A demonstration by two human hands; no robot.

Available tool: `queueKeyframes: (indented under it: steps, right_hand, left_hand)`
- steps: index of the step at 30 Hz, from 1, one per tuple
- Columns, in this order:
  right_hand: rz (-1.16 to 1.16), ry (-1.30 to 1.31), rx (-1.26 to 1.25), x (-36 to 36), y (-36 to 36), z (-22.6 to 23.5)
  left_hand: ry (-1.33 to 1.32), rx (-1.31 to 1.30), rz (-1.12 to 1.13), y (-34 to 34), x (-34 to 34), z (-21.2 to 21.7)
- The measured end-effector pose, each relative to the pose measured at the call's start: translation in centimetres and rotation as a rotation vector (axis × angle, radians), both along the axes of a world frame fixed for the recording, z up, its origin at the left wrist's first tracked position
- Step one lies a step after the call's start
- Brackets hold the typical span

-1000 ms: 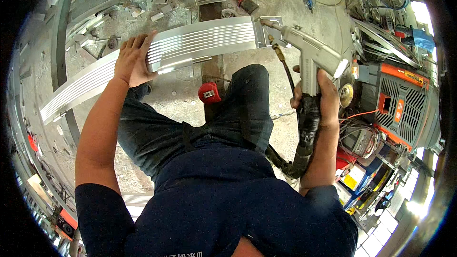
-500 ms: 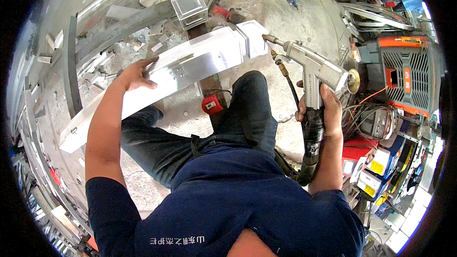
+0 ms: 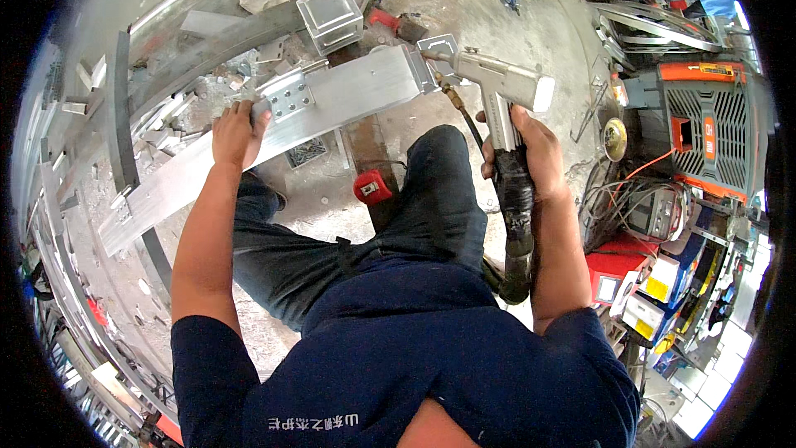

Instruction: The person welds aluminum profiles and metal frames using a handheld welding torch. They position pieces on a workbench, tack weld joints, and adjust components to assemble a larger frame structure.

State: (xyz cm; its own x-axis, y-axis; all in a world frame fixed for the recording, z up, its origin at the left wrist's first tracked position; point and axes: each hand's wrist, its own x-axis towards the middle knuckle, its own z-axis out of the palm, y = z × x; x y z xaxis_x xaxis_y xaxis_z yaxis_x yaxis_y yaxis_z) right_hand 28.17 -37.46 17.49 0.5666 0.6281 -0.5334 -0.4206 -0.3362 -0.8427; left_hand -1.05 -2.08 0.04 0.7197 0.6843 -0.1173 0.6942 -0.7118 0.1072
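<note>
A long silver metal profile (image 3: 356, 91) lies slantwise in front of me, its wide flat face up. Near its middle sits a hinge-like plate with several holes (image 3: 290, 99); a smaller one (image 3: 123, 209) is at the left end. My left hand (image 3: 236, 134) is closed on the profile beside the middle plate, thumb on the near side. My right hand (image 3: 535, 149) is wrapped around the grip of a silver welding gun (image 3: 506, 83) with a thick black-wrapped cable. The nozzle points left, at the open-framed right end piece (image 3: 439, 50); I cannot tell whether they touch.
A clear plastic box (image 3: 332, 21) and a red power tool (image 3: 398, 25) lie beyond the profile. A red tape measure (image 3: 373, 187) rests on a rusty beam. A small tray of fasteners (image 3: 307, 152) sits below. An orange-grey machine (image 3: 709, 133) stands right, near tangled cables.
The profile has turned about its length, bringing its plate with holes into view. My left hand has shifted slightly on it. The welding gun has moved left, over the end piece.
</note>
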Motion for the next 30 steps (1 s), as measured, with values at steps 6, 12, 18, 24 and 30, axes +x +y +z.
queueKeyframes:
  steps: [6,12,18,24,30]
  right_hand:
    - [0.012,0.041,-0.050,0.7,2.5,-1.1]
    - [0.023,0.021,-0.071,0.8,4.3,-1.1]
    - [0.008,0.025,-0.068,0.9,4.3,-1.5]
    - [0.010,0.028,-0.047,1.1,3.9,-2.1]
    - [0.031,0.016,-0.074,0.9,4.0,-1.7]
  left_hand:
    - [-0.050,0.036,0.034,-0.7,0.0,-0.1]
    - [-0.101,0.053,0.032,-0.9,-0.3,0.1]
    - [-0.092,0.024,0.038,-0.8,-0.2,0.3]
    - [-0.091,0.025,0.040,-0.8,-0.1,0.2]
    - [-0.089,0.042,0.031,-0.9,-0.1,0.3]
